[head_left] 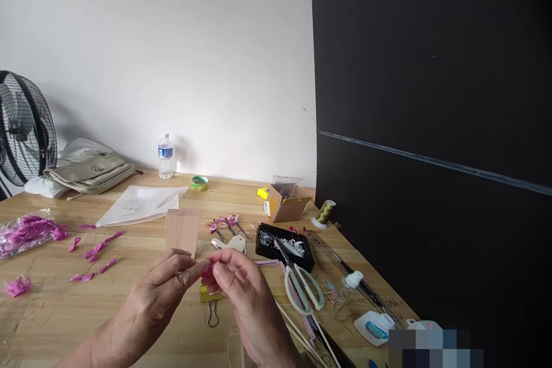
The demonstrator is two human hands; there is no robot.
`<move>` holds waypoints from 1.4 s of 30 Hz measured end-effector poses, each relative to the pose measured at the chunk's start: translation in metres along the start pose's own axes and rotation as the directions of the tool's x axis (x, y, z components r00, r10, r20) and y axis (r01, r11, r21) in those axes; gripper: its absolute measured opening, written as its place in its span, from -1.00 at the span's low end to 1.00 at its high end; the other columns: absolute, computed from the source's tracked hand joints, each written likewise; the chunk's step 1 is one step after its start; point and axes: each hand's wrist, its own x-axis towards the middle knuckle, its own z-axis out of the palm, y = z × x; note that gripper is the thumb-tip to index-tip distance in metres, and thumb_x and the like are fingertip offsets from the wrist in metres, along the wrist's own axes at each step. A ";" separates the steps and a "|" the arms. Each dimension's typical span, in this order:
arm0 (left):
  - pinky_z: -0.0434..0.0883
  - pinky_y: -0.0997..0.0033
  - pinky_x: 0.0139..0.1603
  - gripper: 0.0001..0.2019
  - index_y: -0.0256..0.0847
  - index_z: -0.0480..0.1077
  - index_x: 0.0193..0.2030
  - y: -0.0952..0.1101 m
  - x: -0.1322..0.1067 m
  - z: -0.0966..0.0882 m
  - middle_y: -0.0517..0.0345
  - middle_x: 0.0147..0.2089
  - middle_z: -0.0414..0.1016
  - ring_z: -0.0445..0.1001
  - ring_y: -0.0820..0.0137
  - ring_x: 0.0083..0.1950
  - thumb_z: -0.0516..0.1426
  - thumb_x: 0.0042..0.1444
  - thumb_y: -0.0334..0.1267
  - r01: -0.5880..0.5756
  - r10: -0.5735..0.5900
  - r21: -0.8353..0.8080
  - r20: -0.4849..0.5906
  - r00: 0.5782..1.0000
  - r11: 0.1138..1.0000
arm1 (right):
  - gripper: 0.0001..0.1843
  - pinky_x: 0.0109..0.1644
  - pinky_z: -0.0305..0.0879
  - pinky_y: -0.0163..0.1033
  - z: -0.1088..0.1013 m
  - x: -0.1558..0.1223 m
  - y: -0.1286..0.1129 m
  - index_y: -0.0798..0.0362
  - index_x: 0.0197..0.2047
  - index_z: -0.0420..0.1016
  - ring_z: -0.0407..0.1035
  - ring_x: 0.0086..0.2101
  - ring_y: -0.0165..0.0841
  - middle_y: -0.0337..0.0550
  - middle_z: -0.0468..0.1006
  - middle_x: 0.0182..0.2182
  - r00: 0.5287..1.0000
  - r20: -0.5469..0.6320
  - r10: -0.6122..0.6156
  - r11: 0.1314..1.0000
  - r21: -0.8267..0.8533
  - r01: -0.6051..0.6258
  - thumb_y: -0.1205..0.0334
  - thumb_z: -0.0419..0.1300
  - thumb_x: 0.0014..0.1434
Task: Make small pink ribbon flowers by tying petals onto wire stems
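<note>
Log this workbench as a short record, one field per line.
Surface: light-brown wooden table
Hands: left hand and right hand, meeting at a small bright-pink piece
Piece visibility: mostly covered by the hands
Just beyond hands: pale rectangular wooden block
Left: magenta strand bundle in clear plastic
Right: black rectangular tray; metal scissors with pale-green handles, blades over the tray
Far right: open brown cardboard box; olive-gold thread spool
Back: clear plastic bottle with blue label

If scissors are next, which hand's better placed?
Right hand, likely: nearer the scissors, which lie on its side. Left hand is farther across; both are busy at the pink piece.
</note>
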 end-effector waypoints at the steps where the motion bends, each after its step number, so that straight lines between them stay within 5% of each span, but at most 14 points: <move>1: 0.43 0.55 -0.23 -0.67 -0.21 0.33 0.10 -0.002 -0.002 0.000 0.06 -0.29 0.47 0.46 0.42 -0.22 -0.08 0.27 -0.45 -0.004 0.004 0.015 0.019 1.000 1.000 | -0.61 -0.28 0.24 -0.32 0.001 0.000 0.000 0.13 -0.35 0.43 0.34 -0.40 -0.42 -0.21 0.46 -0.48 1.000 -0.020 -0.016 0.999 -0.039 0.015 -0.05 0.28 -0.06; 14: 0.42 0.51 -0.18 -0.67 -0.24 0.31 0.10 -0.004 -0.005 0.008 0.03 -0.26 0.45 0.43 0.40 -0.21 -0.13 0.29 -0.44 -0.006 0.003 0.023 0.117 0.993 1.000 | -0.74 -0.45 0.13 -0.32 -0.007 0.006 0.007 0.08 -0.47 0.30 0.18 -0.54 -0.43 -0.28 0.28 -0.60 0.990 -0.024 -0.141 0.865 -0.490 0.111 0.11 0.00 0.14; 19: 0.41 0.60 -0.32 -0.71 -0.23 0.36 0.03 -0.005 -0.007 0.014 0.12 -0.35 0.42 0.45 0.48 -0.35 -0.06 0.25 -0.46 0.061 -0.063 0.036 0.053 0.997 0.997 | -0.76 -0.51 0.05 -0.35 -0.004 0.002 0.001 0.06 -0.49 0.26 0.11 -0.58 -0.46 -0.34 0.20 -0.63 0.975 -0.007 -0.224 0.772 -0.612 0.173 0.17 -0.02 0.16; 24: 0.40 0.69 -0.41 -0.75 -0.30 0.42 -0.07 -0.001 0.000 0.014 0.12 -0.41 0.43 0.48 0.52 -0.43 -0.05 0.25 -0.42 0.119 -0.118 0.035 -0.031 0.993 0.992 | -0.95 -0.32 0.22 -0.27 -0.003 -0.001 0.003 0.08 -0.35 0.32 0.32 -0.40 -0.35 -0.20 0.42 -0.44 0.944 0.012 -0.329 0.631 -0.741 0.229 0.31 0.07 0.07; 31: 0.42 0.72 -0.43 -0.72 -0.23 0.49 -0.09 0.008 0.004 0.020 0.13 -0.42 0.50 0.52 0.53 -0.45 -0.02 0.20 -0.41 0.248 -0.252 -0.055 -0.093 0.963 0.967 | -0.44 -0.25 0.29 -0.19 -0.002 0.005 0.027 0.05 -0.01 0.26 0.37 -0.31 -0.28 -0.12 0.48 -0.26 0.888 -0.128 -0.443 0.607 -0.771 0.192 0.48 0.16 -0.15; 33: 0.42 0.72 -0.44 -0.71 -0.17 0.50 -0.08 0.008 0.003 0.024 0.16 -0.43 0.51 0.53 0.52 -0.45 0.01 0.16 -0.42 0.318 -0.333 -0.142 -0.097 0.938 0.937 | -0.42 -0.25 0.30 -0.17 -0.001 0.005 0.029 0.03 0.02 0.24 0.37 -0.33 -0.29 -0.13 0.48 -0.26 0.878 -0.153 -0.454 0.632 -0.750 0.196 0.48 0.14 -0.13; 36: 0.44 0.65 -0.44 -0.72 -0.09 0.53 -0.14 0.007 0.003 0.027 0.21 -0.47 0.51 0.52 0.47 -0.46 0.08 0.08 -0.40 0.419 -0.472 -0.331 -0.100 0.876 0.846 | -0.66 -0.32 0.30 -0.24 0.001 0.005 0.027 0.01 -0.15 0.31 0.34 -0.39 -0.34 -0.19 0.44 -0.32 0.884 -0.196 -0.424 0.714 -0.672 0.193 0.42 0.11 -0.06; 39: 0.50 0.53 -0.36 -0.80 -0.08 0.58 -0.25 0.009 0.005 0.028 0.20 -0.44 0.58 0.56 0.37 -0.38 0.17 -0.01 -0.33 0.558 -0.660 -0.522 -0.012 0.752 0.645 | -0.90 -0.41 0.26 -0.30 0.001 0.006 0.026 0.02 -0.33 0.30 0.29 -0.47 -0.40 -0.24 0.39 -0.43 0.934 -0.185 -0.304 0.843 -0.510 0.173 0.28 0.11 0.00; 42: 0.54 0.39 -0.26 -0.86 -0.06 0.59 -0.32 0.015 0.006 0.030 0.17 -0.34 0.65 0.59 0.26 -0.28 0.23 -0.05 -0.23 0.633 -0.770 -0.632 0.089 0.631 0.446 | -0.86 -0.40 0.24 -0.31 0.000 0.009 0.029 0.03 -0.36 0.30 0.29 -0.49 -0.40 -0.31 0.36 -0.55 0.965 -0.165 -0.203 0.936 -0.321 0.142 0.18 0.16 0.00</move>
